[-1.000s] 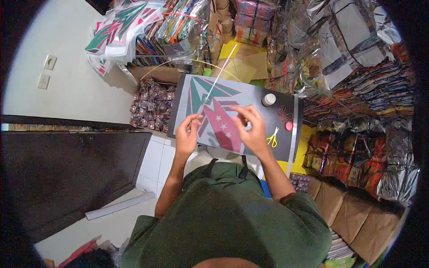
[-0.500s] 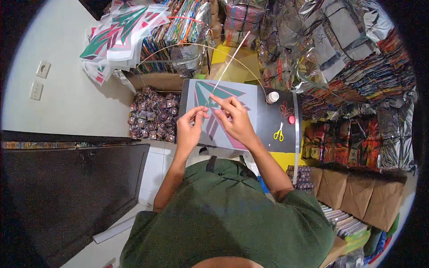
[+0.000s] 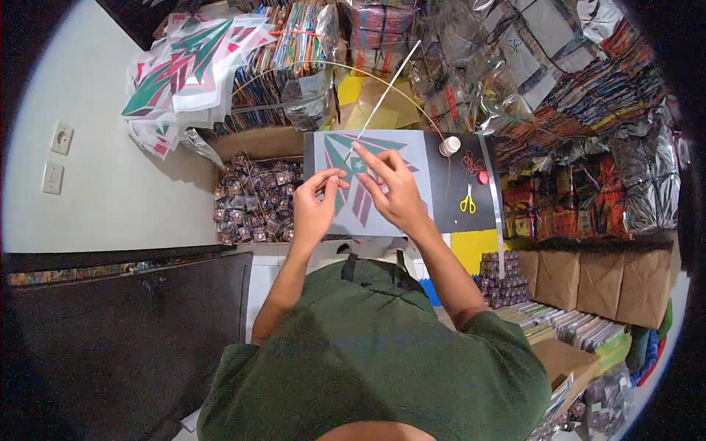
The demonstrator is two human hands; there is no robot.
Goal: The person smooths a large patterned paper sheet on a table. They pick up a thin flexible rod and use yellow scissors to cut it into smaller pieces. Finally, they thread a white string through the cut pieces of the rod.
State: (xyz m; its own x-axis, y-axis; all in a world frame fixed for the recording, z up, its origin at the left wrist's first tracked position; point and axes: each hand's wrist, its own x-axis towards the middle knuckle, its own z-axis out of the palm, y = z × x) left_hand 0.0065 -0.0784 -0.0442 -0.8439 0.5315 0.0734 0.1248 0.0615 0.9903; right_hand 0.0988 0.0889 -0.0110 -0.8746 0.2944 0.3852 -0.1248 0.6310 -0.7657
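Note:
My left hand [image 3: 315, 209] is closed in a pinch at the lower end of a thin, pale straight stick [image 3: 388, 92], which slants up and away to the right. My right hand [image 3: 401, 191] is beside it, index finger stretched out to the stick and thumb apart from it. A thin curved strip [image 3: 323, 63] arches across the stick farther out. Below both hands lies a grey sheet [image 3: 412, 151] with a green and maroon pointed pattern, on a black board [image 3: 448, 213]. Whether a fine thread runs between my fingers is too small to tell.
On the board's right side are a small white container [image 3: 449, 146], tangled red thread [image 3: 472, 163], a red cap [image 3: 483, 178] and yellow scissors [image 3: 468, 200]. Similar patterned sheets [image 3: 191, 66] hang at the far left. Wrapped bundles [image 3: 566, 206] are stacked at the right.
My right index finger has moved slightly up along the stick, and the right hand is a little more spread. The left hand keeps its pinch. The whole view has shifted slightly.

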